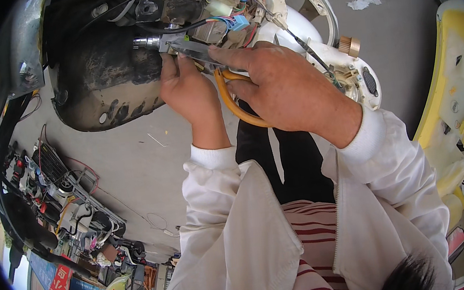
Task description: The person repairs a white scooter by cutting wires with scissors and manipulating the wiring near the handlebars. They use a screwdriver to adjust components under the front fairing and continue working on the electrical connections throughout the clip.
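Two hands: both at work close together in the upper middle of the frame, the left one lower and to the left of the right one.
Left hand (189, 89): nearly closed, thumb and fingertips pinching the lower end of the silver metal fitting (147, 42); the other fingers are partly hidden.
Right hand (288, 80): closed around the yellow-handled tool (195, 49), index finger stretched forward along its grey metal; part of the grip is hidden by the hand itself.
Tool: its tip reaches up and left to the fitting; one yellow handle curves out below the right hand. Whether its jaws are apart, I cannot tell.
Fitting: upper middle, left of centre, in front of the dark panel (101, 74).
Wiring: a tangle of coloured wires with a blue connector (239, 23), just above the tool.
Upper right: a white wheel rim (329, 11) and, farther right, white paper (364, 1) on the grey floor (148, 167).
Right edge: a yellow panel (437, 70).
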`<state>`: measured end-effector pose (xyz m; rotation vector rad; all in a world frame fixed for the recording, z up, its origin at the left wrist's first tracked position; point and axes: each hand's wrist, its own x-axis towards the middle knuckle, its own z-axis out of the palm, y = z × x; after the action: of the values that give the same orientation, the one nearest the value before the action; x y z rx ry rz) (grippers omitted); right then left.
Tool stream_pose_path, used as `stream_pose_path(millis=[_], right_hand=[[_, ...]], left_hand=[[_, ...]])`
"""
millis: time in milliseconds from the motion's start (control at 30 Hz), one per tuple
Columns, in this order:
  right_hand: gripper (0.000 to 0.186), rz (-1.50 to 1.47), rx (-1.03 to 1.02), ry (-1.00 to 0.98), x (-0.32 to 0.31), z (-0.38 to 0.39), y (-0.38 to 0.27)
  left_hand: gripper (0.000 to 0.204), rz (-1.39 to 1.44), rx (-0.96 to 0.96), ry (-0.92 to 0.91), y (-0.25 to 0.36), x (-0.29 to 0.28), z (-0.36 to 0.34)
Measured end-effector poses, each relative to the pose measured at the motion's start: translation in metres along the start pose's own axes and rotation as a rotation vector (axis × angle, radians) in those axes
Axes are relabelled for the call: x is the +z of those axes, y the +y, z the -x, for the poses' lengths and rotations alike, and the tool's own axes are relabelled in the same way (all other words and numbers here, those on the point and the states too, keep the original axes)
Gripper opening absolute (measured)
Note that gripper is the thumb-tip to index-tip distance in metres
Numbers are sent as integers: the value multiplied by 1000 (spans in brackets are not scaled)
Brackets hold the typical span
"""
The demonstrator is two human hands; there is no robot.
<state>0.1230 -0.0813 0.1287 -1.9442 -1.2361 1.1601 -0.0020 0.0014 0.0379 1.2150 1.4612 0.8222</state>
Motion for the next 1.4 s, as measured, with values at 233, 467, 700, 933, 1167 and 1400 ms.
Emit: stream_pose_path(millis=[233,467,700,933,1167,1400], right_hand=[[39,159,-88,82,3,2,-1],[38,-286,21,-21,8,-3,15],[46,203,-118,147,4,9,7],[49,568,-123,161,4,14,0],[49,773,-255,273,13,14,5],[46,838,-296,265,13,8,6]], left_hand=[[33,79,31,30,-5,1,0],[35,80,15,-5,-5,0,0],[34,103,8,14,1,2,2],[35,160,-29,21,0,4,2],[28,32,-25,-48,8,0,3],[24,70,-11,-53,4,0,2]])
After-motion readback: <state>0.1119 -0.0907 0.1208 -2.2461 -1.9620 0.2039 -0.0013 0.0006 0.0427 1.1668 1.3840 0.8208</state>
